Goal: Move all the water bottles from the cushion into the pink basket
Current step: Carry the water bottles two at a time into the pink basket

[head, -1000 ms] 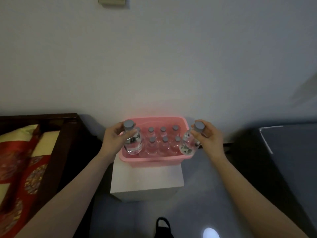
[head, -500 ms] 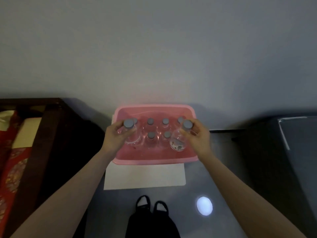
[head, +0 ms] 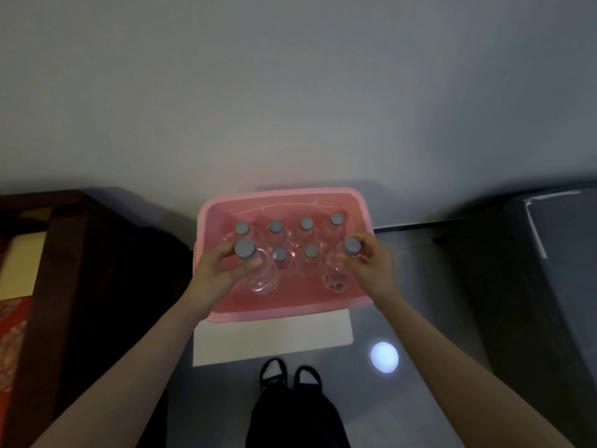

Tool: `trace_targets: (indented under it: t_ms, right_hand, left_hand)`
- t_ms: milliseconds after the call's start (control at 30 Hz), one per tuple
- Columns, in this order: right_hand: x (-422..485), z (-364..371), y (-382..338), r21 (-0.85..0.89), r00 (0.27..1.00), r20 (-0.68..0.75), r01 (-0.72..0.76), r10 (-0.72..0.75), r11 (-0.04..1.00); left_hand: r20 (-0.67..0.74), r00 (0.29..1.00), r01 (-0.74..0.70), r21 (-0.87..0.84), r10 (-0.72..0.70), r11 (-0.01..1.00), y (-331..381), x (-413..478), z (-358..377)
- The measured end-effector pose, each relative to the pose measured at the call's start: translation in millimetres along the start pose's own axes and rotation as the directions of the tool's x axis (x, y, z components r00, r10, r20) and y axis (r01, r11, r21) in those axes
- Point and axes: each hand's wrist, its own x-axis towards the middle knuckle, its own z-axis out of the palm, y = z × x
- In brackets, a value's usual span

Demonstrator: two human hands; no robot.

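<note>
- The pink basket (head: pixel 284 310) sits on a white block counter (head: pixel 274 337) against the far wall, in the middle of the scene. It is a rectangular tub with rounded corners, made of smooth, slightly translucent plastic.
- Six water bottles (head: pixel 306 224) stand upright inside it, four along the far row and two in the middle of the near row. They are small, with clear rounded bodies and flat grey caps.
- The left hand (head: pixel 214 270) has its fingers and thumb curled round the neck of the left bottle (head: pixel 263 276), just under the cap. This bottle is at the near-left end inside the basket, with its clear base pointing toward the near wall.
- The right hand (head: pixel 371 266) grips the right bottle (head: pixel 336 276) the same way, at the near-right end of the basket.
- I cannot tell whether either held bottle's base touches the basket floor.
- Both held bottles look like the others: see-through, ribbed toward the base, with matte grey lids.
- At the left edge a dark wooden frame (head: pixel 64 253) borders a strip of the cushion (head: pixel 19 263), which is cream cloth with red patterned fabric nearer.
- The floor (head: pixel 420 279) is glossy grey and mirrors a round spot of light. The person's dark shoes (head: pixel 290 373) stand just near the counter.
</note>
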Motion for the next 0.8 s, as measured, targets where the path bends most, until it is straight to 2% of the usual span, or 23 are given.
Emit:
trace_targets:
  t_ms: [167,267,400,567,800]
  right_hand:
    - [0.2,3.5,8.2,-0.063,0.998,0.001,-0.06,0.06,0.996]
    - [1.6,5.4,16.3,-0.191,0.997,0.003,-0.07,0.072,0.979]
    - [10.5,9.6,17.3,-0.377,0.996,-0.002,-0.079,0.084,0.923]
    - [17.8,12.3,10.9,-0.574,0.987,0.16,0.098,-0.005,0.813]
    - [11.2,13.2,14.5,-0.638,0.968,0.248,0.192,-0.037,0.746]
  left_hand:
    - [0.08,0.996,0.044,0.078,-0.05,0.996,-11.7,3.6,28.7]
    - [0.111,0.993,0.015,0.141,-0.03,0.99,-25.4,9.4,46.4]
    - [0.101,0.991,0.071,0.188,-0.091,0.98,-46.0,19.6,65.9]
    - [0.127,0.992,-0.036,0.362,-0.011,0.931,-62.4,31.9,94.4]
    - [0.246,0.969,-0.123,0.489,-0.002,0.864,-74.1,41.7,112.3]
